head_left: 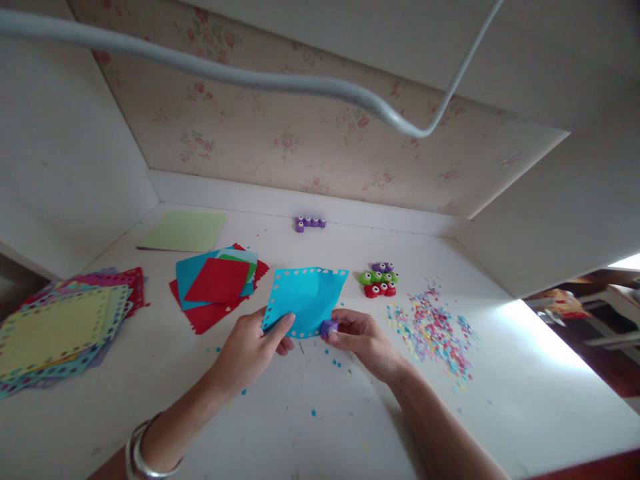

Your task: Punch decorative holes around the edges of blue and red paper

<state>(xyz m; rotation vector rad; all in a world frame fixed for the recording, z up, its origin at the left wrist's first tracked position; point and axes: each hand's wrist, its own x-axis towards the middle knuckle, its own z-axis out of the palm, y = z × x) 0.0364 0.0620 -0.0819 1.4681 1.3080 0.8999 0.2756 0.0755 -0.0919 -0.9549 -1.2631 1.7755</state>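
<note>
My left hand (265,337) pinches a blue sheet of paper (307,297) at its lower left edge, thumb on top. Small punched holes run along several of the sheet's edges. In my right hand (363,337) is a small purple craft punch (329,329), gripped between thumb and fingers at the sheet's lower right corner. Whether the paper sits inside the punch's slot cannot be made out. A few blue paper bits (337,364) lie on the white table (280,433) below the hands.
Left lie punched sheets (55,327), red and blue papers (220,287) and pale green sheets (183,230). Purple punches (309,222) stand by the back wall; green and red punches (380,280) stand to the right, beside a scatter of confetti (440,330). A white cable (250,77) crosses above.
</note>
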